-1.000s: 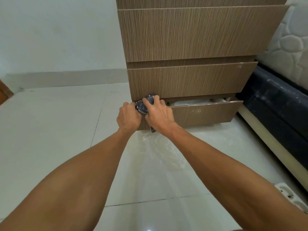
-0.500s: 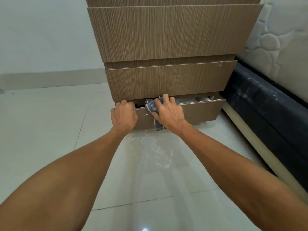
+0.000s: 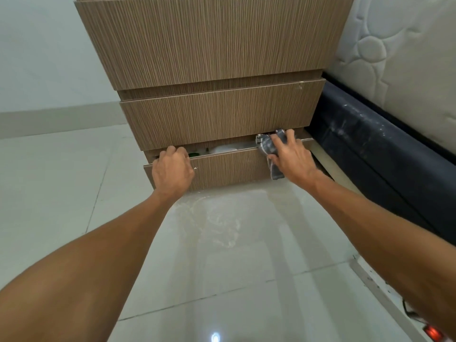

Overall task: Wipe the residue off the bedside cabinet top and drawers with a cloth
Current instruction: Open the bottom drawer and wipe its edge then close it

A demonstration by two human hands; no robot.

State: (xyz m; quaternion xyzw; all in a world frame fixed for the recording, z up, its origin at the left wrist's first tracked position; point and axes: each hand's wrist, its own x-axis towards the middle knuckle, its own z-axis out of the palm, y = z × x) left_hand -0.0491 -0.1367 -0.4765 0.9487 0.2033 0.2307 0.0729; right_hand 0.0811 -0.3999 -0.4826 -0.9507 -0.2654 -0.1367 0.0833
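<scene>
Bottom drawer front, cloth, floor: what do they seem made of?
Bottom drawer front: probably wood-grain laminate on board, matte; fine, even vertical streaks, pale edge strip. Veneer possible. Cloth: soft fabric, dark grey with pale stripes; it bunches and hangs limp. Floor: glazed tile, glossy; grout lines, lamp glare.

Bedside cabinet (image 3: 212, 45) in brown, finely striped wood grain, upright on the floor. Tall upper front, with a narrower middle drawer (image 3: 217, 117) beneath. Bottom drawer (image 3: 227, 169) pulled slightly out, with a narrow gap open along its top edge, gripped near the left end by the left hand (image 3: 172, 169). Cloth (image 3: 267, 146), dark grey-blue with pale stripes, bunched over that same top edge near the right end. One tail hanging down the drawer front, the rest held under the right hand (image 3: 293, 161).
</scene>
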